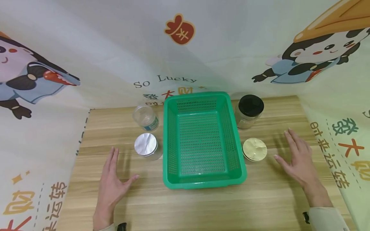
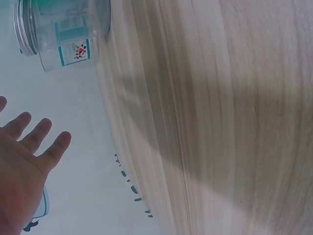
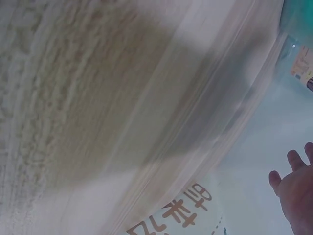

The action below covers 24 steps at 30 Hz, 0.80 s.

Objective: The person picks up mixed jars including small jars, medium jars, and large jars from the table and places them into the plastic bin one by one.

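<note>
The green basket [image 1: 201, 143] lies long-axis near to far, squarely between left hand [image 1: 111, 187] and right hand [image 1: 299, 160], both stretched wide, both empty!

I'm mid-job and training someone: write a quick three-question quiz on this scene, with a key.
1. True or false: the left hand grips a jar.
2. Which is nearest the right hand? A) black lid; B) gold lid; C) silver lid
3. In the head view, how many jars stand left of the green basket?

Key: 1. False. 2. B. 3. Two: the blue-labelled jar and the silver-lidded jar.
</note>
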Available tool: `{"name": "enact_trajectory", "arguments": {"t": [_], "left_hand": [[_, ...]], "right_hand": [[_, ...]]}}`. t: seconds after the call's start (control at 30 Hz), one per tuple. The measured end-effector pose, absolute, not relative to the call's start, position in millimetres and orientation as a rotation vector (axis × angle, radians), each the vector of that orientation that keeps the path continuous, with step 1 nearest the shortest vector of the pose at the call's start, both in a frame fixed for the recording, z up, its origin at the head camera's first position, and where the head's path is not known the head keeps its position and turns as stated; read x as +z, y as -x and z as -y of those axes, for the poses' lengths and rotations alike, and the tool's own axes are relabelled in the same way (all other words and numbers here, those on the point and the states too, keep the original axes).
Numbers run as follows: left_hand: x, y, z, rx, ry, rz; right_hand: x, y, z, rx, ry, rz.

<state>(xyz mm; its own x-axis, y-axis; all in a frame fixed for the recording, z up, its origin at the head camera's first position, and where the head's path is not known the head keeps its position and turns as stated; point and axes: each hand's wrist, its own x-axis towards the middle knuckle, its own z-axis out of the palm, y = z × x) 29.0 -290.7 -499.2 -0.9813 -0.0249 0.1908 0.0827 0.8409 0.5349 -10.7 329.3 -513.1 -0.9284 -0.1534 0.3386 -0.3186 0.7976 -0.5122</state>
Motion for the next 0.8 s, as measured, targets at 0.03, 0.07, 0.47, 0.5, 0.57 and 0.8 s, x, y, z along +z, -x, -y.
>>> {"name": "enact_trajectory", "arguments": {"t": [0.03,0.07,0.47,0.5,0.57,0.8], "left_hand": [[-498.9,-29.4,289.8,-0.837,0.046,2.831],[-498.5,-29.8,288.6,-0.844,0.043,2.835],[-496.1,-31.9,269.3,-0.788,0.205,2.84],[-497.2,-32.3,268.0,-0.782,0.222,2.835],[-499.3,-32.9,264.9,-0.794,0.24,2.826],[-500.4,-34.9,253.4,-0.888,0.212,2.816]], "right_hand": [[-512.4,10.7,-328.6,0.845,-0.368,2.706],[-511.8,10.6,-327.6,0.848,-0.374,2.708],[-511.8,16.4,-304.6,0.831,-0.495,2.671],[-512.5,17.0,-302.2,0.822,-0.508,2.669],[-513.9,18.1,-297.7,0.813,-0.529,2.662],[-518.4,19.4,-288.9,0.837,-0.55,2.65]]}}
